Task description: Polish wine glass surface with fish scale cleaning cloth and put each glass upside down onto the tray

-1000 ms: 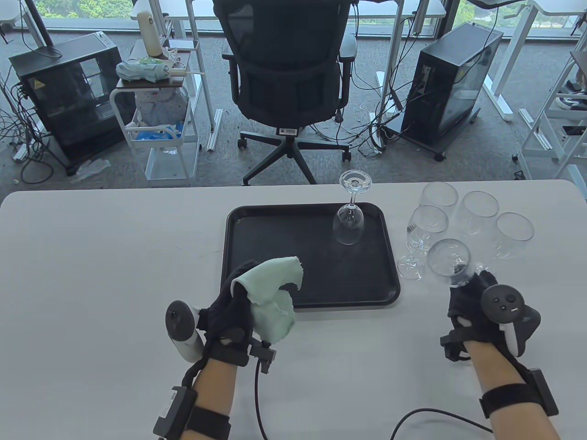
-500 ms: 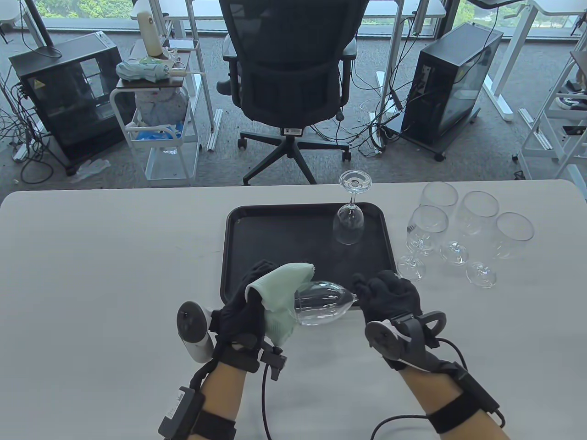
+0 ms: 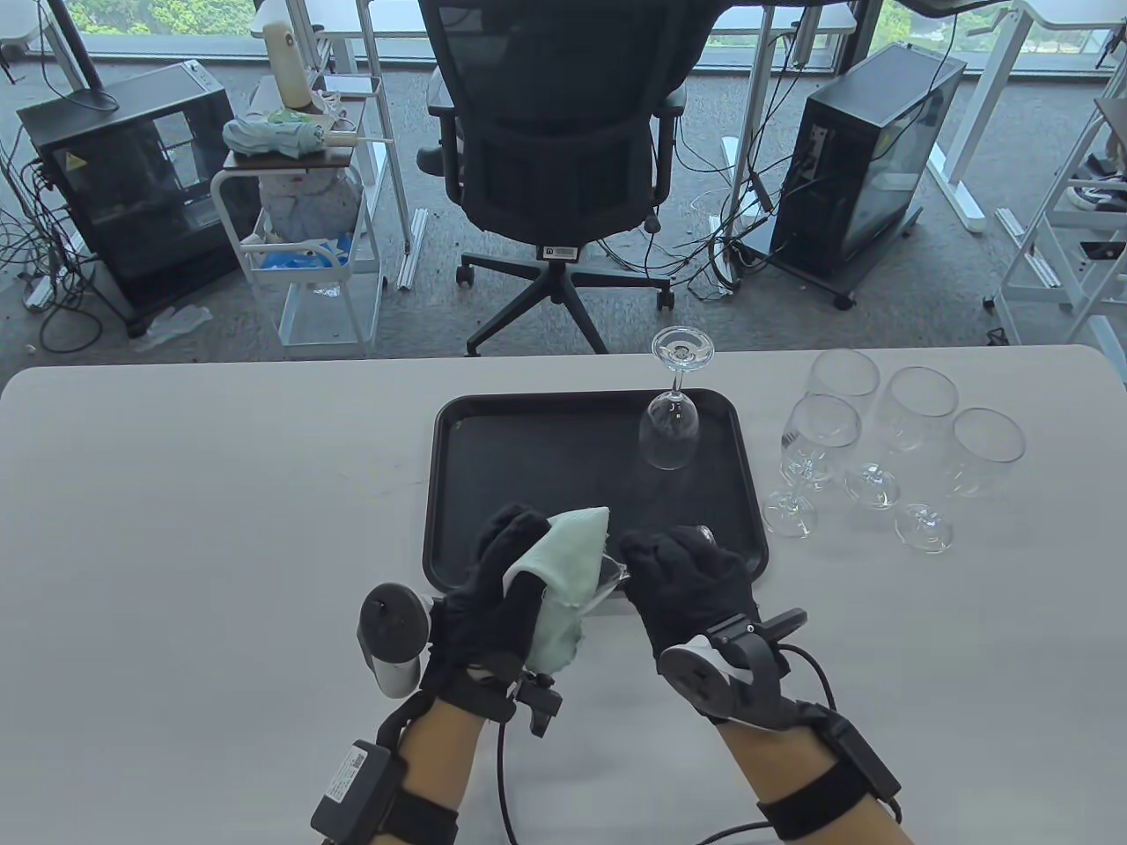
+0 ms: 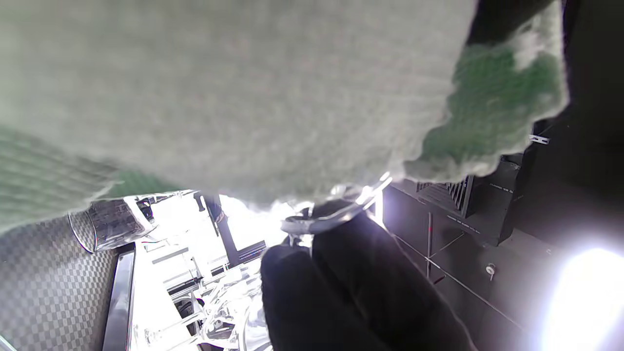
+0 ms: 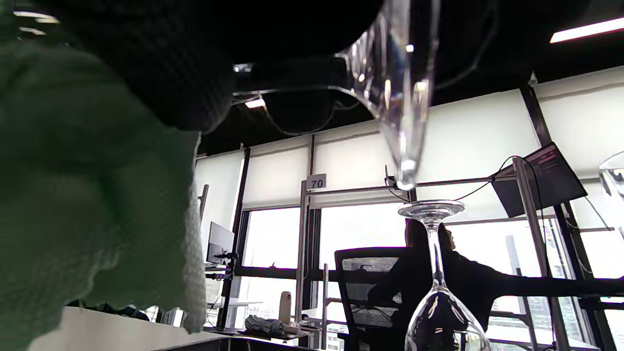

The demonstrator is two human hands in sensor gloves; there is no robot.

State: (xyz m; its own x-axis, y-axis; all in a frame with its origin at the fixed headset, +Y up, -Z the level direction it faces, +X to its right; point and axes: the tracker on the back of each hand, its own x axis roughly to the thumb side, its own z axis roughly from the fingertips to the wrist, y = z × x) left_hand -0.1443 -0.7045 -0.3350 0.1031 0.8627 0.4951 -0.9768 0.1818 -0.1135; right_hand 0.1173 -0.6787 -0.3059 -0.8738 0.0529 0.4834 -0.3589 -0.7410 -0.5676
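Over the tray's (image 3: 449, 493) near edge, the left hand (image 3: 493, 590) gripped the cloth (image 3: 568, 572) against a glass (image 3: 614, 576) clasped by the right hand (image 3: 691, 581).

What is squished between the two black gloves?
A wine glass, mostly hidden, with the green cloth held against it by the left hand. The right hand grips it. Table view shows this.

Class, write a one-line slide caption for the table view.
Left hand presses a green cloth against a wine glass gripped by the right hand, above the tray.
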